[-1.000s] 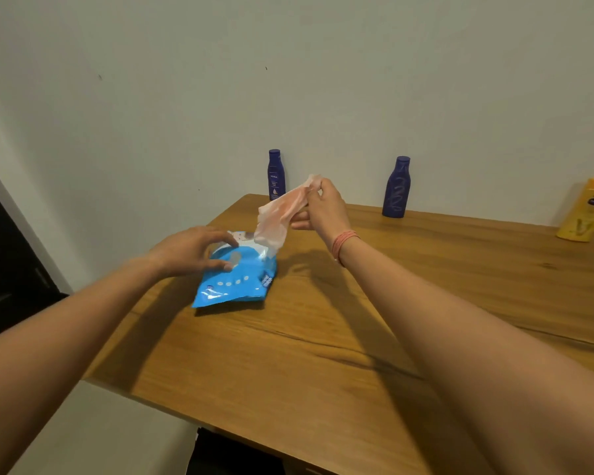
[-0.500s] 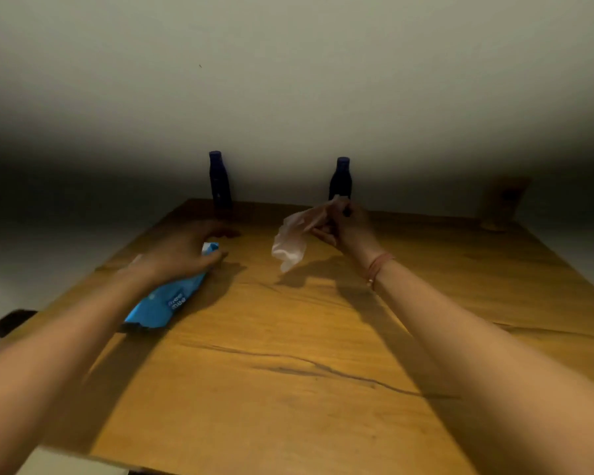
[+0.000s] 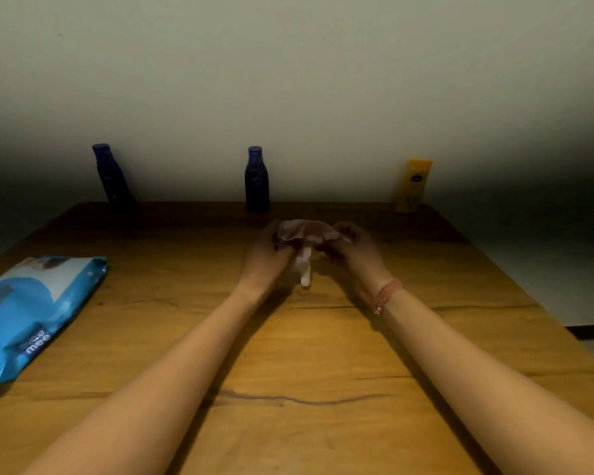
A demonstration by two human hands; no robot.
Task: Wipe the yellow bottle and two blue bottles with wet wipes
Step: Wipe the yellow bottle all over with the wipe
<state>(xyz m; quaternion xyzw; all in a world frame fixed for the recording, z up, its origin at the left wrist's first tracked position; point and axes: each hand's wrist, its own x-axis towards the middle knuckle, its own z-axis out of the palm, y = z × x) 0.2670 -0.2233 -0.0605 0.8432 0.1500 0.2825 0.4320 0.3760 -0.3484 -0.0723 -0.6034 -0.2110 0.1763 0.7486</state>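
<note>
Two blue bottles (image 3: 112, 174) (image 3: 256, 180) and yellow bottle (image 3: 413, 185) upright along the wall; wipe (image 3: 306, 234) crumpled.

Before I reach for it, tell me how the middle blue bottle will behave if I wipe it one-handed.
The middle blue bottle stands tall on a narrow base at the table's far edge, so a sideways wipe would probably tip it. Its surface looks smooth, likely slippery under the wet wipe. Both the left hand and right hand hold the wipe; free one to steady the bottle.
</note>
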